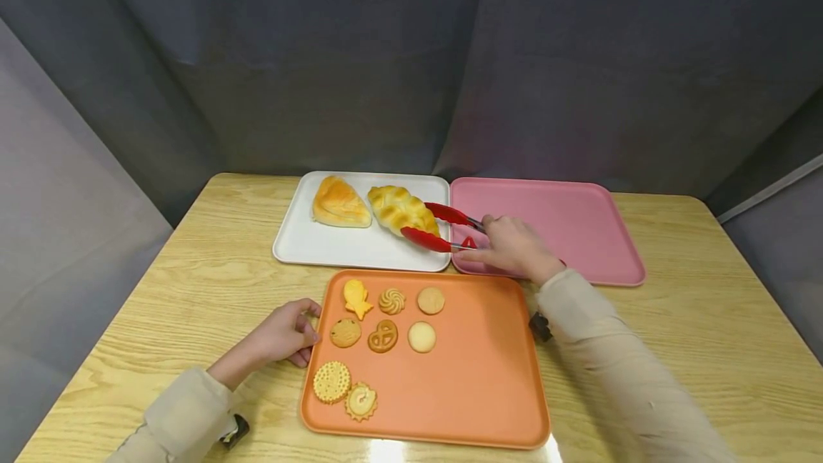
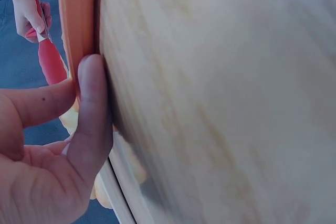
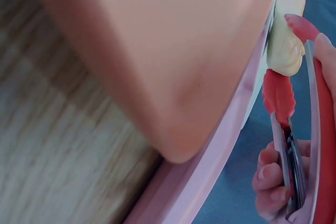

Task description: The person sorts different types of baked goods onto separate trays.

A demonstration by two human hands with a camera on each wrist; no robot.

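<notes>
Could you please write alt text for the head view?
A person's right hand holds red-tipped tongs, their tips on either side of a braided loaf on a white tray, beside a triangular bread. The left hand holds the left edge of an orange tray bearing eight cookies; a pink tray is to the white one's right.

A dark curtain point(image 1: 321, 63) hangs behind the wooden table point(image 1: 212, 263).
</notes>
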